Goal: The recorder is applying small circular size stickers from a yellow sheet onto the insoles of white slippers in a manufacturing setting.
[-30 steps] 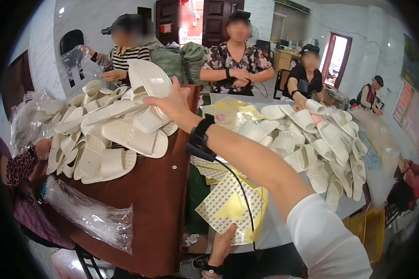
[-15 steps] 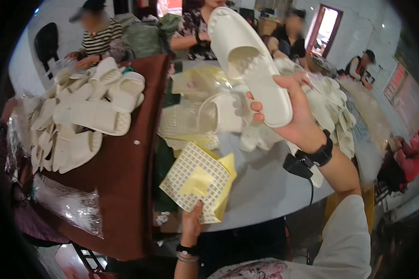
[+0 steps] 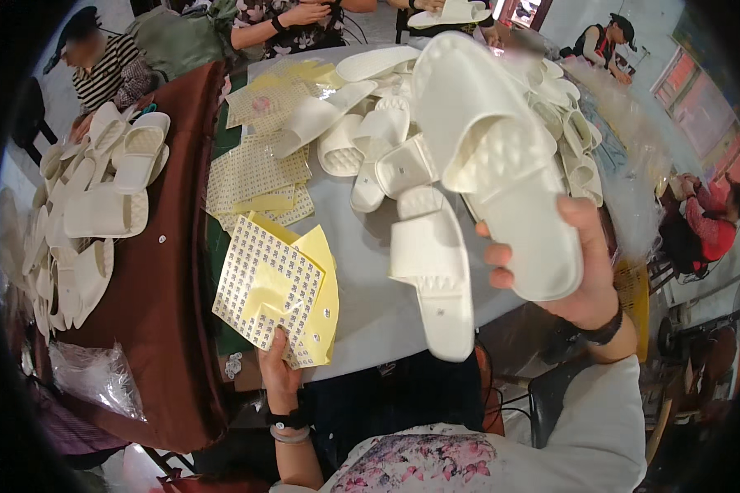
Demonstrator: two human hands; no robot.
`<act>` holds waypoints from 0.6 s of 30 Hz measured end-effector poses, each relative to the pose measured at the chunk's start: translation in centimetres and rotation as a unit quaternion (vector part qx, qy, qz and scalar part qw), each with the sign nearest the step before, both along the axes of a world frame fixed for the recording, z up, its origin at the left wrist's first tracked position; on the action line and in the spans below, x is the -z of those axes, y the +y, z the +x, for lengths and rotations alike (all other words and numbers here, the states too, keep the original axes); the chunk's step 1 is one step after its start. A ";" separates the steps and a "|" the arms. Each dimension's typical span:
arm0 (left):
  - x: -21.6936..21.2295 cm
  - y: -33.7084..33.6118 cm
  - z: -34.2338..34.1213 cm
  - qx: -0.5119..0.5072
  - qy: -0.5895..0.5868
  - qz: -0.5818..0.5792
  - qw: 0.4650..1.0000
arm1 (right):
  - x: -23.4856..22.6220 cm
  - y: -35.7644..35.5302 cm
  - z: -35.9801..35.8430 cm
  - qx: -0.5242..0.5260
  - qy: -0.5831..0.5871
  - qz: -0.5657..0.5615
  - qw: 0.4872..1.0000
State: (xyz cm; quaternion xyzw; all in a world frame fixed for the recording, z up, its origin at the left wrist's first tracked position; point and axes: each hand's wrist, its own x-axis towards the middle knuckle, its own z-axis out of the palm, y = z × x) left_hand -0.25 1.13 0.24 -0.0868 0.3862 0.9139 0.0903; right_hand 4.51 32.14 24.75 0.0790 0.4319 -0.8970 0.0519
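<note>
My right hand grips a white slipper by its heel end and holds it up over the right part of the table, toe pointing away. My left hand pinches yellow-backed sticker sheets, printed with rows of small dark marks, above the near table edge. Between the hands another white slipper lies with its heel toward me and a small dark-marked label on its footbed. Behind it, several more white slippers are heaped on the grey table.
More sticker sheets lie at the left of the grey table. A brown-covered table bears a slipper pile and a clear plastic bag. People sit across the tables, and a person in red is at right.
My right hand has come down and nearer with the slipper. The view has shifted, showing more slippers on the table. My left hand still holds the sheets.
</note>
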 end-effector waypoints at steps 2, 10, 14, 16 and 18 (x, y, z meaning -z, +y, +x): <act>-0.1 0.0 0.0 0.003 0.013 -0.004 1.000 | 2.0 0.3 0.1 0.008 -0.048 -0.002 0.999; 0.2 -0.2 0.1 -0.002 -0.007 -0.002 1.000 | 3.6 1.2 1.1 0.037 -0.026 -0.037 0.998; 0.1 -0.2 0.2 0.001 0.000 -0.004 1.000 | 4.7 2.6 1.9 0.048 -0.065 -0.052 0.995; -0.1 0.1 0.2 -0.004 0.003 -0.003 1.000 | 5.8 3.5 2.5 0.054 -0.096 -0.081 0.991; 0.0 0.2 0.2 -0.008 -0.001 -0.007 1.000 | 6.8 4.0 2.7 0.048 -0.097 -0.103 0.989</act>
